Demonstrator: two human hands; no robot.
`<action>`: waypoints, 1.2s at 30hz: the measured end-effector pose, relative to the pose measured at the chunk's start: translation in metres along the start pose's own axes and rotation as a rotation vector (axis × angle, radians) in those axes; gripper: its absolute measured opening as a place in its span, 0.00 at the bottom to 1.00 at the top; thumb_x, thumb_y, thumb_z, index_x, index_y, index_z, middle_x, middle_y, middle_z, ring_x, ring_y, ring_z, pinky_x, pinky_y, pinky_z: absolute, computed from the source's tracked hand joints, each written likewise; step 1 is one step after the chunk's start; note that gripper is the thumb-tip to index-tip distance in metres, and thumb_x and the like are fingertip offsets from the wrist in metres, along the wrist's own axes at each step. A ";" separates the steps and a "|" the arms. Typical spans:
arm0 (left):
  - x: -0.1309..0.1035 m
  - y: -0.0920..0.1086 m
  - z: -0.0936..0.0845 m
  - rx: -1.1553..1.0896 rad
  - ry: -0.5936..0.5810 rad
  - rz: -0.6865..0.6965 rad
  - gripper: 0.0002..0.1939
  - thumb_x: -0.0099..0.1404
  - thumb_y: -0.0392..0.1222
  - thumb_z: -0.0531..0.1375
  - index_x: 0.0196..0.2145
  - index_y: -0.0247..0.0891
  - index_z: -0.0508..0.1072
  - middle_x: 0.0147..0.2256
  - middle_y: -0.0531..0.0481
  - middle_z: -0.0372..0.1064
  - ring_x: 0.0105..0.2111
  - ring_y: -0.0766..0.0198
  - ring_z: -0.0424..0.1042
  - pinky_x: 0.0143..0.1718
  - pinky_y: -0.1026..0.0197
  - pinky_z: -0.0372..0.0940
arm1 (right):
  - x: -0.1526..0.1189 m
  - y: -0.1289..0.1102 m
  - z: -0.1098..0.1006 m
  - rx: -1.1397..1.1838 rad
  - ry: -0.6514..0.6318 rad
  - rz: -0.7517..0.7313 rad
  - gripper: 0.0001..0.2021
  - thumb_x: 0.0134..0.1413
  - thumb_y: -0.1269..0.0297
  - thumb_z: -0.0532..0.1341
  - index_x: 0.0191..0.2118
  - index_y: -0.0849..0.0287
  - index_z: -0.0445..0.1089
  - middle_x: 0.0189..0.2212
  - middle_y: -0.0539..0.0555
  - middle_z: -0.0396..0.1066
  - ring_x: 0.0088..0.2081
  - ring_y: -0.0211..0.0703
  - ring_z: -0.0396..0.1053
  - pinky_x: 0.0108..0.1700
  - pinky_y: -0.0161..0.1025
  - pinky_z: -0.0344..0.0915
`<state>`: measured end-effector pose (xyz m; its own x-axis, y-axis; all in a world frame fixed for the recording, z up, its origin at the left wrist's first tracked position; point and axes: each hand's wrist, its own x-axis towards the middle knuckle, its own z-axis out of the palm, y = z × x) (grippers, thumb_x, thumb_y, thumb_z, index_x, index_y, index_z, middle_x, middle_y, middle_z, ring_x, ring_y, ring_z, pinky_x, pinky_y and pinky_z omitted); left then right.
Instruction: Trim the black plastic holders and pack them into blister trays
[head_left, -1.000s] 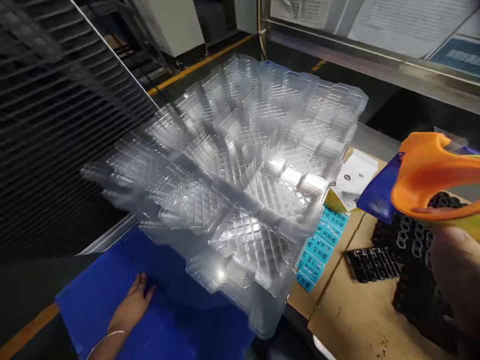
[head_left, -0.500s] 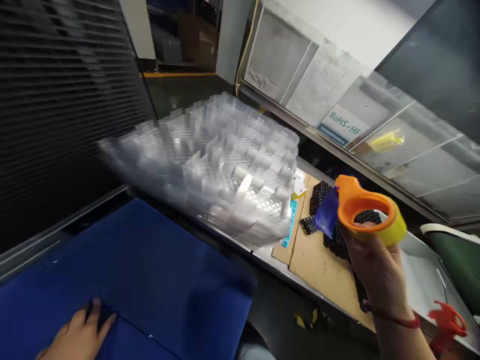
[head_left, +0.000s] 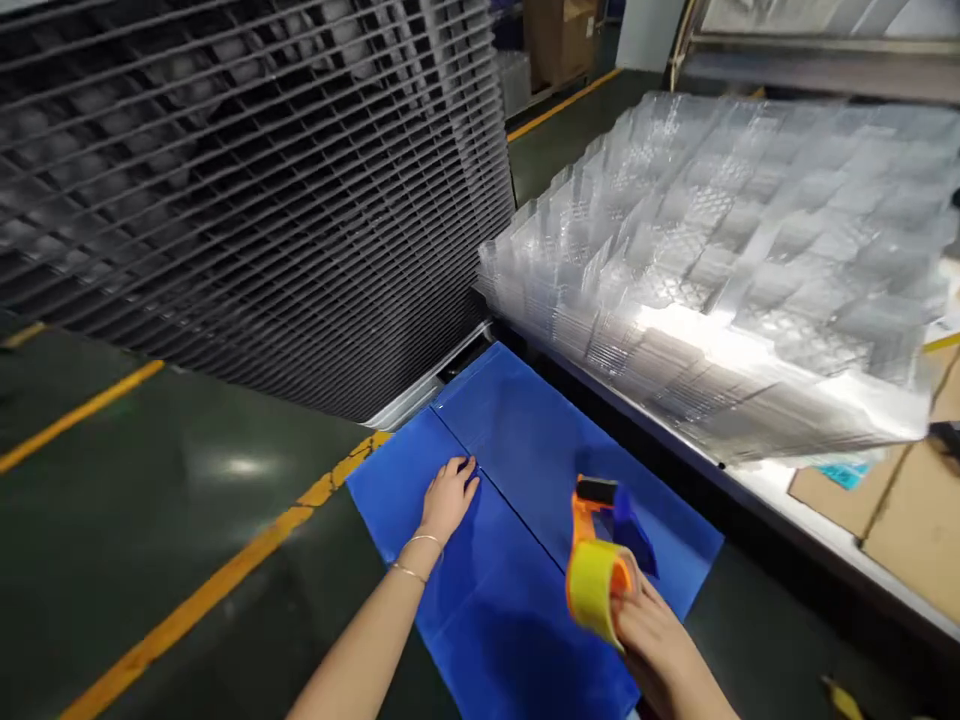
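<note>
A blue box (head_left: 517, 420) with two flaps meeting at a long seam stands low in front of me. My left hand (head_left: 448, 497) lies on the near-left flap, its fingers apart and fingertips at the seam. Above the right part of the box, my right hand (head_left: 651, 632) is closed around an orange tape dispenser (head_left: 581, 515) with a roll of yellow tape (head_left: 596, 590) and a dark blue part at its front. The roll hides part of the right fingers.
Tall stacked black trays (head_left: 337, 220) stand beyond the box at left. Clear plastic trays (head_left: 712, 250) are piled on the bench at right, beside cardboard (head_left: 919, 520). A yellow line (head_left: 217, 590) crosses the floor.
The view has swung left and down. My right hand has brought the tape dispenser from beside the bench to over the blue box. My left hand still rests by the seam.
</note>
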<state>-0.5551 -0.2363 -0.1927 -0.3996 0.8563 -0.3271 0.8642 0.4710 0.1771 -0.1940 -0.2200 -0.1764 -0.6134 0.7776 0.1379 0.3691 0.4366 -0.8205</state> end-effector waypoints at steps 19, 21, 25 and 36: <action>0.117 -0.093 -0.020 -0.298 0.344 -0.088 0.24 0.71 0.47 0.52 0.61 0.36 0.60 0.60 0.33 0.62 0.61 0.47 0.64 0.64 0.40 0.59 | 0.051 -0.009 0.065 -0.406 0.255 0.651 0.35 0.65 0.38 0.52 0.64 0.64 0.58 0.39 0.62 0.74 0.38 0.59 0.73 0.39 0.52 0.66; 0.125 -0.098 -0.015 -0.316 0.299 -0.086 0.36 0.65 0.52 0.59 0.65 0.33 0.55 0.64 0.31 0.59 0.65 0.42 0.60 0.67 0.37 0.53 | 0.054 -0.011 0.071 -0.509 0.166 0.719 0.35 0.65 0.40 0.52 0.66 0.63 0.59 0.38 0.62 0.71 0.38 0.61 0.71 0.39 0.54 0.65; 0.143 -0.113 -0.010 -0.262 0.085 -0.028 0.42 0.61 0.57 0.61 0.66 0.34 0.59 0.65 0.33 0.62 0.65 0.37 0.61 0.66 0.37 0.54 | 0.054 -0.013 0.069 -0.575 0.093 0.811 0.30 0.61 0.44 0.58 0.62 0.57 0.68 0.46 0.67 0.66 0.47 0.70 0.65 0.47 0.64 0.62; 0.169 -0.141 -0.023 -0.217 -0.196 -0.081 0.34 0.57 0.67 0.62 0.50 0.37 0.76 0.48 0.40 0.78 0.48 0.40 0.76 0.47 0.48 0.69 | 0.118 0.033 0.044 -0.230 -0.462 0.794 0.15 0.48 0.66 0.72 0.41 0.60 0.71 0.38 0.51 0.73 0.38 0.43 0.72 0.44 0.44 0.71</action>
<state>-0.7519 -0.1534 -0.2517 -0.3801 0.7667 -0.5174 0.7378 0.5887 0.3303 -0.2851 -0.1341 -0.2114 -0.3218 0.6510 -0.6874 0.8955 -0.0264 -0.4443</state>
